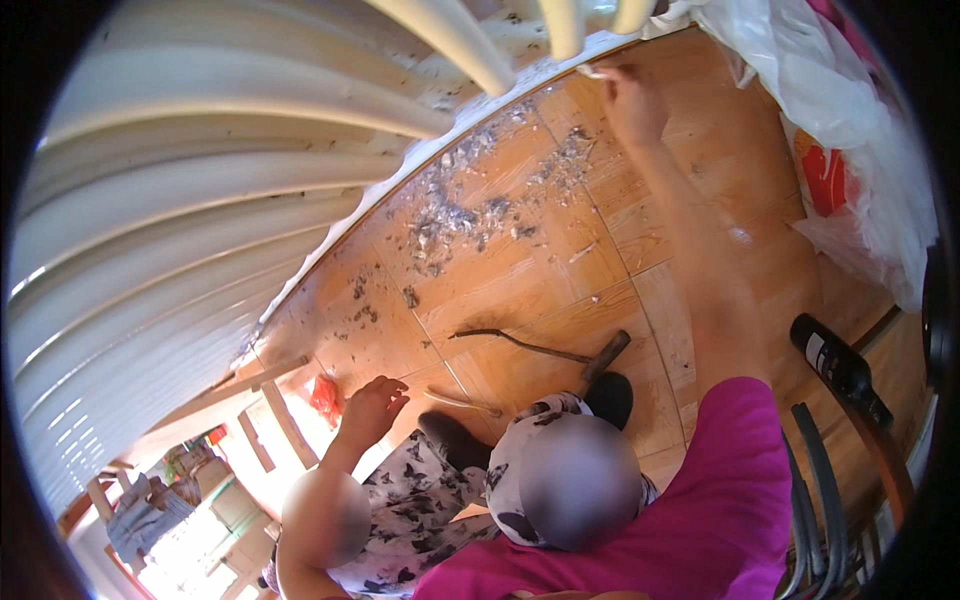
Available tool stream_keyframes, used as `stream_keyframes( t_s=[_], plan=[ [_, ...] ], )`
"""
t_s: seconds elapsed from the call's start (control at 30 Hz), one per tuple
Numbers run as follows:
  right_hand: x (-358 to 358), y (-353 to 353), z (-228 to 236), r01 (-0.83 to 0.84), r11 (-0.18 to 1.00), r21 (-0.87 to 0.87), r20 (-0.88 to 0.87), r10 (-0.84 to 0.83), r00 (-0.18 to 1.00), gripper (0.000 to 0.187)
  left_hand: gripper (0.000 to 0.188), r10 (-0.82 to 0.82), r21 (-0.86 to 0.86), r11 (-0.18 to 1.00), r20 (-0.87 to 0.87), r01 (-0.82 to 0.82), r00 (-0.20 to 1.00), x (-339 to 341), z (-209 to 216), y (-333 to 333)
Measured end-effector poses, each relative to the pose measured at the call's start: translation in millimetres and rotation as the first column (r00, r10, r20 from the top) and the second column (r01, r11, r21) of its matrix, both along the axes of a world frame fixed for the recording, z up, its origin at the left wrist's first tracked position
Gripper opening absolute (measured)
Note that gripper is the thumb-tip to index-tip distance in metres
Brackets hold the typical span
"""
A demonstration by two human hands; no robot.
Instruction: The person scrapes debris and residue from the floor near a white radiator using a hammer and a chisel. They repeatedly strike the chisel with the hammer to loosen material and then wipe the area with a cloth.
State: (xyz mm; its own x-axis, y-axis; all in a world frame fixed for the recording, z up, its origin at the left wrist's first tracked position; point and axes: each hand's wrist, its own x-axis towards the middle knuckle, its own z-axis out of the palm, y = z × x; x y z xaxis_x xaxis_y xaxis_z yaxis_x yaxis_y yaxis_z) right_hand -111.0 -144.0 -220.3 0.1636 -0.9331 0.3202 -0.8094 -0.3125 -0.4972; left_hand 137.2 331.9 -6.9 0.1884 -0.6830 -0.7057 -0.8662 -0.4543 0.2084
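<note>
My right hand (635,105) reaches far out to the base of the white radiator (280,185). Its fingers are closed on a small white scrap (591,72), whose kind I cannot make out. Grey clumps of dust and debris (455,215) lie scattered on the tiled floor (560,270) along the radiator. Over the floor, by my left knee, hangs my left hand (372,412), fingers loosely bent and apart, holding nothing. Between my feet and the debris lies a thin dark bent rod (520,343), its right end at a short thick dark piece (607,355).
A thin pale stick (460,402) lies by my shoe. White plastic bags (850,130) with a red patch stand at the right. Near them a dark bottle (840,365) rests tilted beside curved chair parts (820,490). Wooden legs (285,420) and a red bag (324,400) are at the left.
</note>
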Motion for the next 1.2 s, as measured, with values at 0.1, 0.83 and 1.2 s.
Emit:
stream_keyframes(
  t_s=[0.1, 0.83, 1.2],
  plan=[
    [4.8, -28.4, -42.2, 0.138, 0.946, 0.294, -0.118, -0.107, 0.987, 0.016, 0.018, -0.097, -0.015, 0.995, 0.0, 0.097, 0.995, 11.5, -5.7, 2.2],
    [-90.7, 14.3, -39.4, 0.263, 0.96, 0.098, -0.291, -0.225, 0.93, 0.024, 0.027, -0.028, 0.057, 0.998, 0.059, 0.025, 0.998, 5.8, 61.0, 43.7],
    [64.6, 208.0, 20.7, -0.259, 0.965, 0.04, 0.331, 0.232, 0.915, 0.017, 0.026, -0.047, 0.001, 0.999, -0.1, 0.047, 0.994, -17.4, 62.7, 25.5]
  ],
)
